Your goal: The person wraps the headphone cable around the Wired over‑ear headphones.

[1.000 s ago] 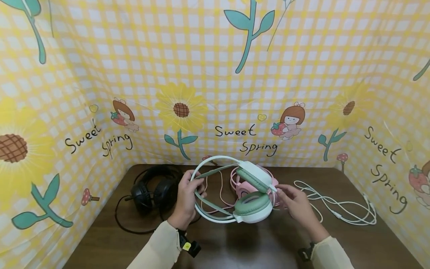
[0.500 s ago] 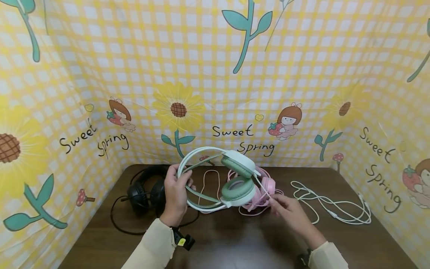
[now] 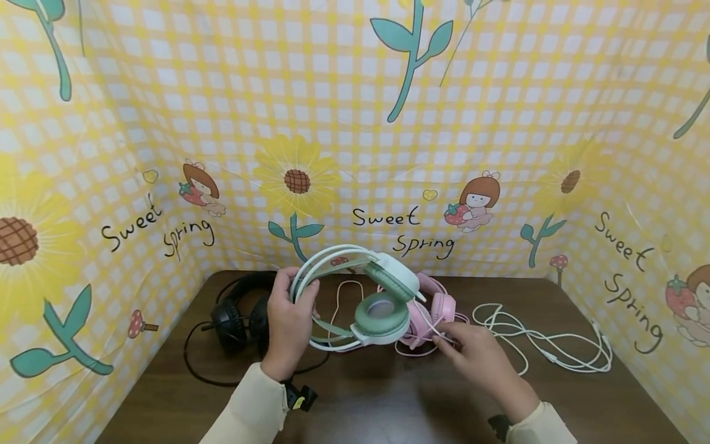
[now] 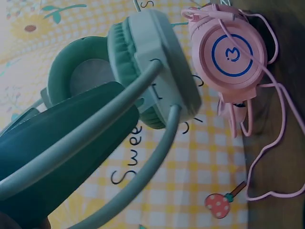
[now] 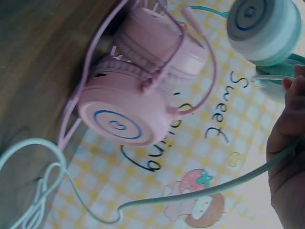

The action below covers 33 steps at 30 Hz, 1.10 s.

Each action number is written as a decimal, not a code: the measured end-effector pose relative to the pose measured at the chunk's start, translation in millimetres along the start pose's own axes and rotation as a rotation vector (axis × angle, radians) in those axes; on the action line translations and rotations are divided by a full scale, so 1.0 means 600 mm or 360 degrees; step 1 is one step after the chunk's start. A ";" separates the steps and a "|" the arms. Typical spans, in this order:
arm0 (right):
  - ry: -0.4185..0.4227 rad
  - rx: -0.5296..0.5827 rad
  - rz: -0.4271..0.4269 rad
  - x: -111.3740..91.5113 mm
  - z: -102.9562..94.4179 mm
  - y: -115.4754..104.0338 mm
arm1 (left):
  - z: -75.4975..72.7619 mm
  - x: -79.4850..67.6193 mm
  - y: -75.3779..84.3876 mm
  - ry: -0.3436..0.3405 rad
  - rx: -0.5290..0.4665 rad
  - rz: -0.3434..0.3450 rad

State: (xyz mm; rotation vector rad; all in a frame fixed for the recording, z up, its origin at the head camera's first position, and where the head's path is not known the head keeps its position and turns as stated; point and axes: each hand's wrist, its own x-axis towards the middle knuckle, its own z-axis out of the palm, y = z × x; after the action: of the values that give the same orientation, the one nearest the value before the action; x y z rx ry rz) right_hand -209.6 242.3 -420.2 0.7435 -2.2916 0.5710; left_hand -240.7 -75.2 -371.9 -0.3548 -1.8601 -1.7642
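My left hand grips the headband of a white headset with green ear pads, held above the table with its ear cups towards the right. From the lower end of the headset runs a white cable, which my right hand pinches between thumb and fingers, a little away from the cups. Just behind that hand a pink headset rests on the table, partly covered by the white one. In the left wrist view, the white headset's double headband bars cross close to the camera.
On the left of the brown table lies a black headset with its cable, partly behind my left hand. Loops of white cable spread over the right side. A checked yellow cloth hangs around the back and sides.
The white headset and my left hand have shifted left. My right hand has come away from the ear cup and lower, now on the cable. More of the pink headset shows.
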 end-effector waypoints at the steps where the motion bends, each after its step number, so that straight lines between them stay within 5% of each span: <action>1: 0.0005 -0.0012 -0.0024 0.002 -0.001 -0.003 | 0.000 -0.003 0.003 -0.0001 0.0056 0.0031; 12: 0.0049 0.0111 -0.0219 0.022 -0.001 -0.038 | 0.023 -0.024 0.027 -0.0063 0.0528 0.0326; 21: -0.0069 0.0336 -0.0198 0.031 -0.007 -0.056 | 0.035 -0.028 0.044 -0.0185 0.0650 0.0222; 27: -0.0212 0.0580 -0.0209 0.036 -0.017 -0.066 | 0.035 -0.026 0.048 -0.0346 0.0765 0.0111; 33: -0.0254 0.0621 -0.0263 0.043 -0.029 -0.076 | 0.031 -0.025 0.051 -0.0567 0.0684 0.0007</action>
State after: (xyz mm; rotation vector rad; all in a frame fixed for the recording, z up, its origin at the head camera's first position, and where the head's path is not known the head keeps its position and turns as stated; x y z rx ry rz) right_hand -188.9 208.8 -381.3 1.1907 -2.2578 0.9233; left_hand -215.7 -51.3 -354.2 -0.5271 -2.4184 -1.3068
